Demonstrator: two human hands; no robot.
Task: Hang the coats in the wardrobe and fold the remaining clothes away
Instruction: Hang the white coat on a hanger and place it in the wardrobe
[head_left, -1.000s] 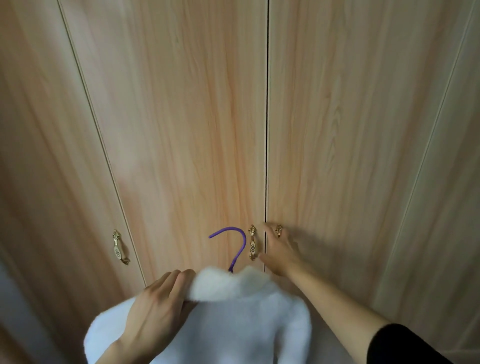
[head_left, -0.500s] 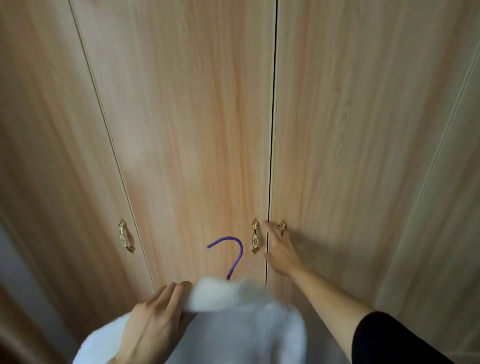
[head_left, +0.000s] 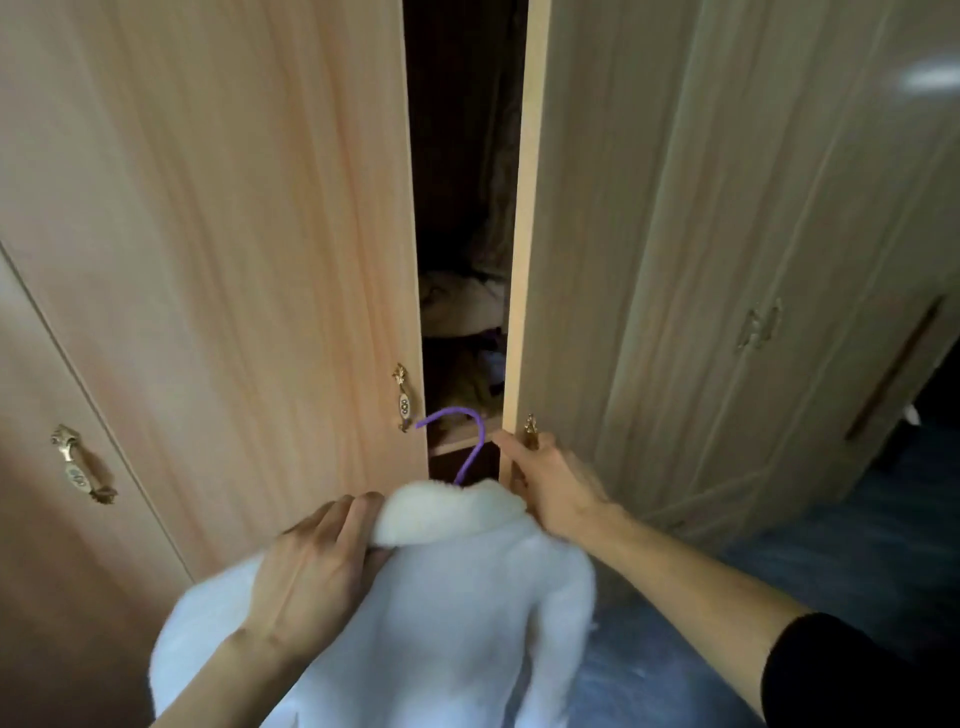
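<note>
Wood-grain wardrobe (head_left: 234, 218) fronts fill the view, with a dark blue floor (head_left: 831, 561) at the lower right. Three doors show plainly: a far-left door (head_left: 41, 467), a middle door (head_left: 249, 260), and a right door (head_left: 597, 260) swung partly open. Three brass handles can be counted: one on the far-left door (head_left: 80, 465), one on the middle door (head_left: 403, 397), and one at the edge of the open door (head_left: 530, 431), its lower part hidden by fingers. Further right, a glossy panel (head_left: 810, 260) mirrors more doors and handles.

At the bottom, the left hand (head_left: 317, 566) curls its fingers round the collar of one white fluffy coat (head_left: 447, 613), gripping it there. The coat hangs below the doors, outside the wardrobe, on one purple hanger (head_left: 470, 441) whose hook rises in front of the gap.

Between the middle and right doors is a dark opening (head_left: 462, 208) with a shelf (head_left: 457, 441) and a heap of folded clothes (head_left: 462, 312); their number cannot be told.

On the right, the right hand (head_left: 550, 483) grips the open door by its edge and handle, fingers wrapped round. A black sleeve (head_left: 857, 675) covers the upper arm.
</note>
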